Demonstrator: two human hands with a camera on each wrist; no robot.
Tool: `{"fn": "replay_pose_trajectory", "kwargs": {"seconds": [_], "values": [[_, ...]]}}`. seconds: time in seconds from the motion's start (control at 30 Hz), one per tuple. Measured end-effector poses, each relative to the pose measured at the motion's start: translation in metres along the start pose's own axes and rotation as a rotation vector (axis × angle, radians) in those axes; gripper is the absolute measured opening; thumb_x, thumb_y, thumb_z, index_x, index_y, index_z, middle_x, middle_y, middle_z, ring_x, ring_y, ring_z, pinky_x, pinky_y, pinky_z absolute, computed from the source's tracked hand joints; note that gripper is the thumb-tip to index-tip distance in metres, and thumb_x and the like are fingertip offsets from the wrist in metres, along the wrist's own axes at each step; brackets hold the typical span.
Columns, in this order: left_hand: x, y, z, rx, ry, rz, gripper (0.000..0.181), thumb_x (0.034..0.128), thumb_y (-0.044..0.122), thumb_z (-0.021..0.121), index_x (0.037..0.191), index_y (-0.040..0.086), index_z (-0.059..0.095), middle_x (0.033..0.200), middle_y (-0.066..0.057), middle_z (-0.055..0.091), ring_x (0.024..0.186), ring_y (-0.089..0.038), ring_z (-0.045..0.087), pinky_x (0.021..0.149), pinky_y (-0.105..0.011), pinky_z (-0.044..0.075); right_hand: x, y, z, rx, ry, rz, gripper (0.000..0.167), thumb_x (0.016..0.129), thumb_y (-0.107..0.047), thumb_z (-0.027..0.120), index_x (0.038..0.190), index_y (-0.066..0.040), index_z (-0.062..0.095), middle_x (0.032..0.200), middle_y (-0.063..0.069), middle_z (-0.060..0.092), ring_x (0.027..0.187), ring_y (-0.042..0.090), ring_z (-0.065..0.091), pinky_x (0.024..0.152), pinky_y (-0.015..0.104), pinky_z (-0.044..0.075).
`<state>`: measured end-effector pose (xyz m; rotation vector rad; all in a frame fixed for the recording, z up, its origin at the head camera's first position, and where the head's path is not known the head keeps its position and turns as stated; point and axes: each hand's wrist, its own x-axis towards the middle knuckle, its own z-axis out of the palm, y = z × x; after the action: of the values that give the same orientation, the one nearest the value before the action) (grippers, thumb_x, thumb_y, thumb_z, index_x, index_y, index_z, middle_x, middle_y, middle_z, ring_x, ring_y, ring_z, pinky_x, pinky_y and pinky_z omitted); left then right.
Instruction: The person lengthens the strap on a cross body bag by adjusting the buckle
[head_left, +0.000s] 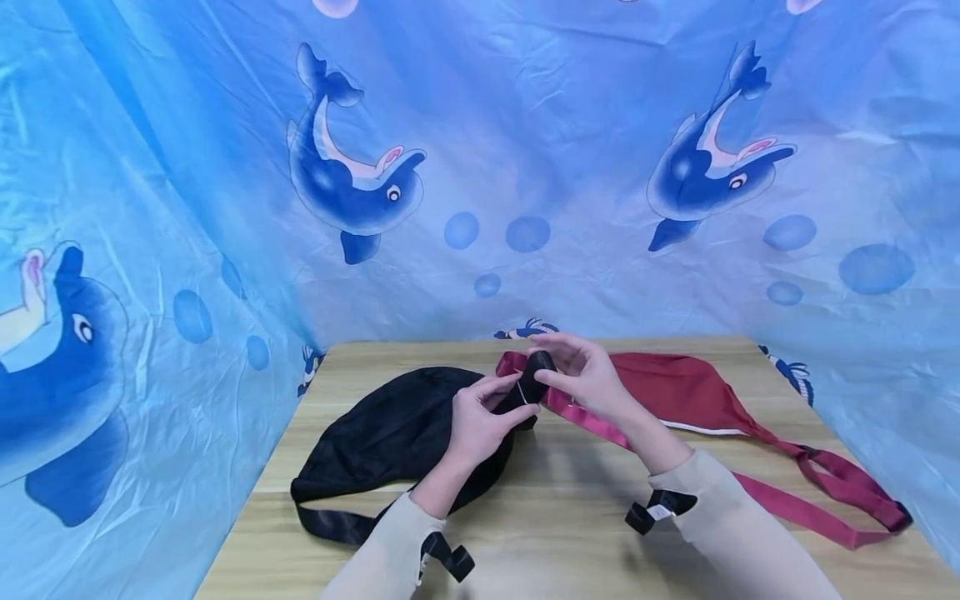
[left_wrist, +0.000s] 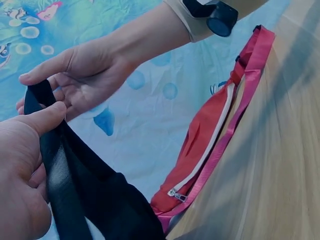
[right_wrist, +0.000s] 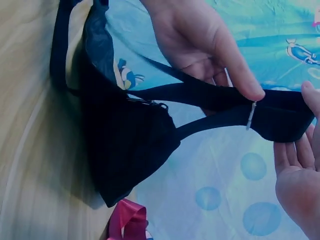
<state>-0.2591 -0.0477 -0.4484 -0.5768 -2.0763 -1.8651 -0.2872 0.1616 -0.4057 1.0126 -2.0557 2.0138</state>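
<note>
A black waist bag (head_left: 397, 425) lies on the table, its strap (right_wrist: 285, 115) raised off the wood and folded into a loop. My left hand (head_left: 480, 417) pinches that strap between thumb and fingers, close to a thin, light-coloured slider (right_wrist: 251, 116). At the looped end, my right hand (head_left: 588, 379) holds the strap with its thumb on one face and fingers on the other. Near the strap, the bag's small zip pull (right_wrist: 162, 106) shows in the right wrist view.
Behind my right forearm lies a red waist bag (head_left: 675, 392) with a white-edged zip. Its pinkish-red strap (head_left: 795, 504) trails along the right side of the wooden table (head_left: 570, 533). Blue dolphin-printed sheets (head_left: 480, 150) hang around the table.
</note>
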Motion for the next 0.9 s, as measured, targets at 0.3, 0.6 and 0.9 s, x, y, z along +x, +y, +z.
{"fn": "replay_pose_trajectory", "kwargs": {"seconds": [0.3,0.6,0.9], "values": [[0.003,0.004,0.000,-0.023,-0.010,-0.024,0.045,0.0806,0.006,0.093,0.124,0.008,0.080,0.120,-0.013,0.079,0.111,-0.020,0.076,0.101,-0.029,0.060,0.004,-0.003,0.005,-0.028,0.032,0.047,0.046,0.094,-0.001,0.079,0.137,0.006,0.064,0.124,0.007,0.079,0.112,0.012,0.076,0.095,0.025,0.062],[0.006,0.006,-0.004,-0.096,0.009,-0.046,0.043,0.0840,0.008,0.091,0.125,0.010,0.080,0.118,-0.014,0.080,0.109,-0.012,0.077,0.102,-0.028,0.059,-0.006,0.007,-0.001,-0.012,-0.050,0.125,0.059,0.090,-0.002,0.084,0.144,0.001,0.060,0.136,0.004,0.072,0.123,0.012,0.071,0.108,0.026,0.056],[0.005,0.004,-0.004,-0.144,0.007,-0.055,0.042,0.0848,0.005,0.090,0.126,0.006,0.079,0.119,-0.019,0.079,0.106,-0.010,0.077,0.100,-0.025,0.060,-0.010,0.008,0.004,-0.062,-0.008,0.197,0.040,0.094,-0.008,0.081,0.133,-0.002,0.071,0.122,0.010,0.079,0.103,0.013,0.077,0.086,0.026,0.064]]}}
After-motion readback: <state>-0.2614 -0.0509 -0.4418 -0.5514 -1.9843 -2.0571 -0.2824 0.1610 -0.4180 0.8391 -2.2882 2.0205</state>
